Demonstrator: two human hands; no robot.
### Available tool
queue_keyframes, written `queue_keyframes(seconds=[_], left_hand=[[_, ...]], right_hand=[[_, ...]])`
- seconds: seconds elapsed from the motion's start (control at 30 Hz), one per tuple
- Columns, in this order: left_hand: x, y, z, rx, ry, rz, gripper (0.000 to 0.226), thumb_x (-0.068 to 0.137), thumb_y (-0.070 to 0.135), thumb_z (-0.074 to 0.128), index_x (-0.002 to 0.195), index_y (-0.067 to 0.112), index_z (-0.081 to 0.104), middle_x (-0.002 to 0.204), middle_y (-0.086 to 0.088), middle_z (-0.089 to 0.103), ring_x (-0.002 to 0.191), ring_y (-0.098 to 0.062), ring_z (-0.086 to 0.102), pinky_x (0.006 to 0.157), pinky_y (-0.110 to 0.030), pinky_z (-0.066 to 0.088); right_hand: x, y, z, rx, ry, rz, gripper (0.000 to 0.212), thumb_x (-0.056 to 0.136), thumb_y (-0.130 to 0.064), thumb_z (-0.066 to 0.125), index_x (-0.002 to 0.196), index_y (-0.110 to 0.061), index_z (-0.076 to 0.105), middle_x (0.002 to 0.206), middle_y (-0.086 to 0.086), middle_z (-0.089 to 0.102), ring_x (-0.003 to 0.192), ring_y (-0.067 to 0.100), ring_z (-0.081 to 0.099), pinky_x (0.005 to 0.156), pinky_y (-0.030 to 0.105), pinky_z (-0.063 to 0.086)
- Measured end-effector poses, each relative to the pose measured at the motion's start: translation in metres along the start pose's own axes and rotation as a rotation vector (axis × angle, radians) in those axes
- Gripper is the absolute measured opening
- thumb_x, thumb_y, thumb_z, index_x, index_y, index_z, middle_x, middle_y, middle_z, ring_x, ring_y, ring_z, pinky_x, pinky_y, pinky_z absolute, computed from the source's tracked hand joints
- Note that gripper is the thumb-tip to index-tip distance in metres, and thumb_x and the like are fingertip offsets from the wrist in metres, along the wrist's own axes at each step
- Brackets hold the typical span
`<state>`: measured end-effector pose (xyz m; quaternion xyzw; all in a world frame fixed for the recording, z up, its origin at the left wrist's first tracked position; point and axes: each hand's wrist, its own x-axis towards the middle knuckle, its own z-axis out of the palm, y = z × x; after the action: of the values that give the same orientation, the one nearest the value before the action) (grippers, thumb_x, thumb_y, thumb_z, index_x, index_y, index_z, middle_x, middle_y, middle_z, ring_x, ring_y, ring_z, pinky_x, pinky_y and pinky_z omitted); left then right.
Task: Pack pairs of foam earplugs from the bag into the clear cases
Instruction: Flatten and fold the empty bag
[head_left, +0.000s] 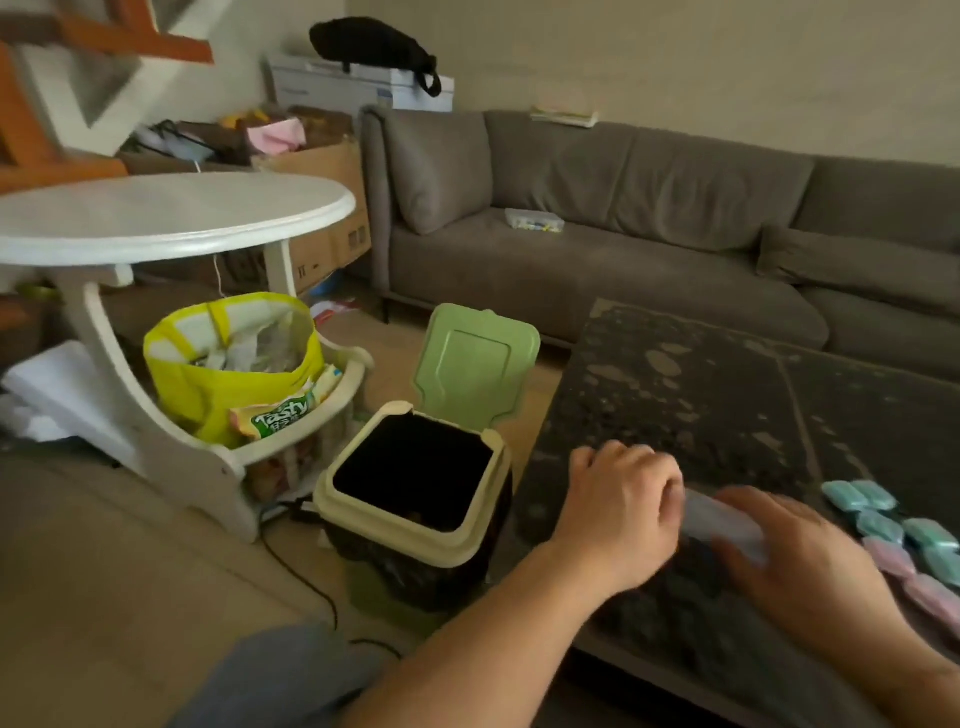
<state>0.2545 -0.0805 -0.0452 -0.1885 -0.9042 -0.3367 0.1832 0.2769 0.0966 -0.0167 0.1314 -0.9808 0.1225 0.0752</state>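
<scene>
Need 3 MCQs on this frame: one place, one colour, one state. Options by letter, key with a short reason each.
1. Where does the bin stand?
A. on the sofa
B. on the floor beside the dark table
C. on the white round table

2. What colours are the small cases at the table's right edge?
A. red and black
B. all white
C. light blue and pink

3. What state is the bin's lid in?
A. flipped up, open
B. shut flat
C. lying off on the floor

Key: 1 B, the bin sits on the floor against the table's left edge. 2 C, the cluster shows light blue cases above and pink ones below. 3 A, the green lid stands upright behind the dark opening.
</scene>
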Motion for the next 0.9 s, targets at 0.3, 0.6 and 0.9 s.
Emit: queue_keyframes(seconds=[0.3, 0.6, 0.9], left_hand=[[-0.023, -0.114, -0.127, -0.163, 0.357, -0.628, 0.023, 0.101, 0.037, 0.050, 0.117, 0.022, 0.060, 0.114, 0.009, 0.062, 0.101, -0.012, 0.060, 0.086, -0.031, 0.048], [-0.039, -0.162, -0.157, -0.014, 0.083, -0.840, 0.025, 0.100, 0.037, 0.045, 0.116, 0.026, 0.060, 0.118, 0.002, 0.066, 0.113, -0.023, 0.059, 0.098, -0.043, 0.048], [-0.032, -0.171, -0.144, 0.018, -0.084, -0.870, 0.036, 0.099, 0.047, 0.046, 0.128, 0.028, 0.055, 0.125, 0.001, 0.061, 0.118, -0.025, 0.056, 0.103, -0.044, 0.044]], right_hand=[[0.127, -0.128, 0.057, 0.558, 0.016, -0.011, 0.030, 0.087, -0.013, 0.068, 0.115, -0.020, 0.061, 0.095, -0.007, 0.066, 0.078, 0.007, 0.066, 0.066, 0.017, 0.054], [0.211, -0.200, 0.187, -0.031, -0.423, -0.127, 0.019, 0.084, -0.011, 0.051, 0.100, -0.017, 0.058, 0.105, 0.008, 0.065, 0.089, 0.028, 0.061, 0.075, 0.034, 0.052], [0.228, -0.199, 0.202, -0.056, -0.459, -0.182, 0.017, 0.085, -0.029, 0.057, 0.095, -0.015, 0.060, 0.093, 0.007, 0.062, 0.084, 0.024, 0.061, 0.066, 0.031, 0.050]])
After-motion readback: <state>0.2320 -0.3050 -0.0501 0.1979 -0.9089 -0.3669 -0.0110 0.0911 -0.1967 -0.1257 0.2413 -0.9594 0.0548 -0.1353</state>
